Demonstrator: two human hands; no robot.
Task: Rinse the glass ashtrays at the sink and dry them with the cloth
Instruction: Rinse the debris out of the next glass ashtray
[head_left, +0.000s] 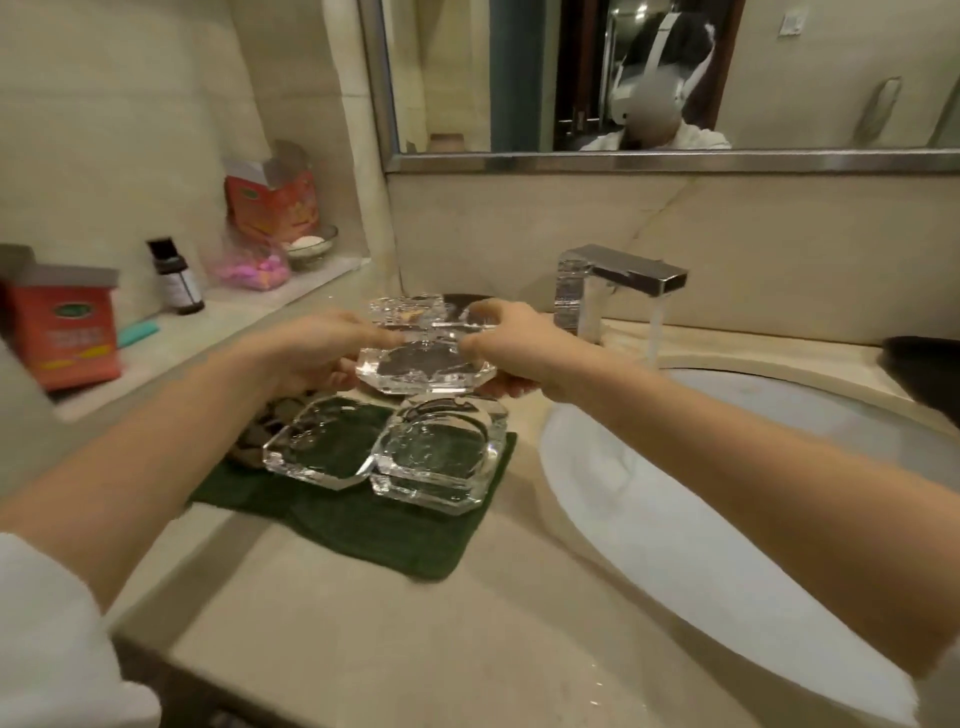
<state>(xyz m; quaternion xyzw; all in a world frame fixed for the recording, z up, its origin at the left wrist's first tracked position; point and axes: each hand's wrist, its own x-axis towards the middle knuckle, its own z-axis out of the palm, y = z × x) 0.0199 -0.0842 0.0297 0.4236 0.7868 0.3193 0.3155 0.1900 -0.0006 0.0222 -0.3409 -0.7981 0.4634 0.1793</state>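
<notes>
I have both hands on one glass ashtray, lifted above the worktop to the left of the sink. My left hand grips its left edge, fingers curled over the rim and thumb side underneath; my right hand pinches the right edge the same way, so the ashtray sits level between the two hands. Just behind it, past my fingertips, another ashtray rests on the worktop. Below the held one, two more ashtrays lie side by side on a dark green cloth: the left ashtray and the right ashtray, touching or nearly touching each other. The tap stands to the right of my right hand, with water streaming from its spout into the sink, well clear of the ashtray I hold.
</notes>
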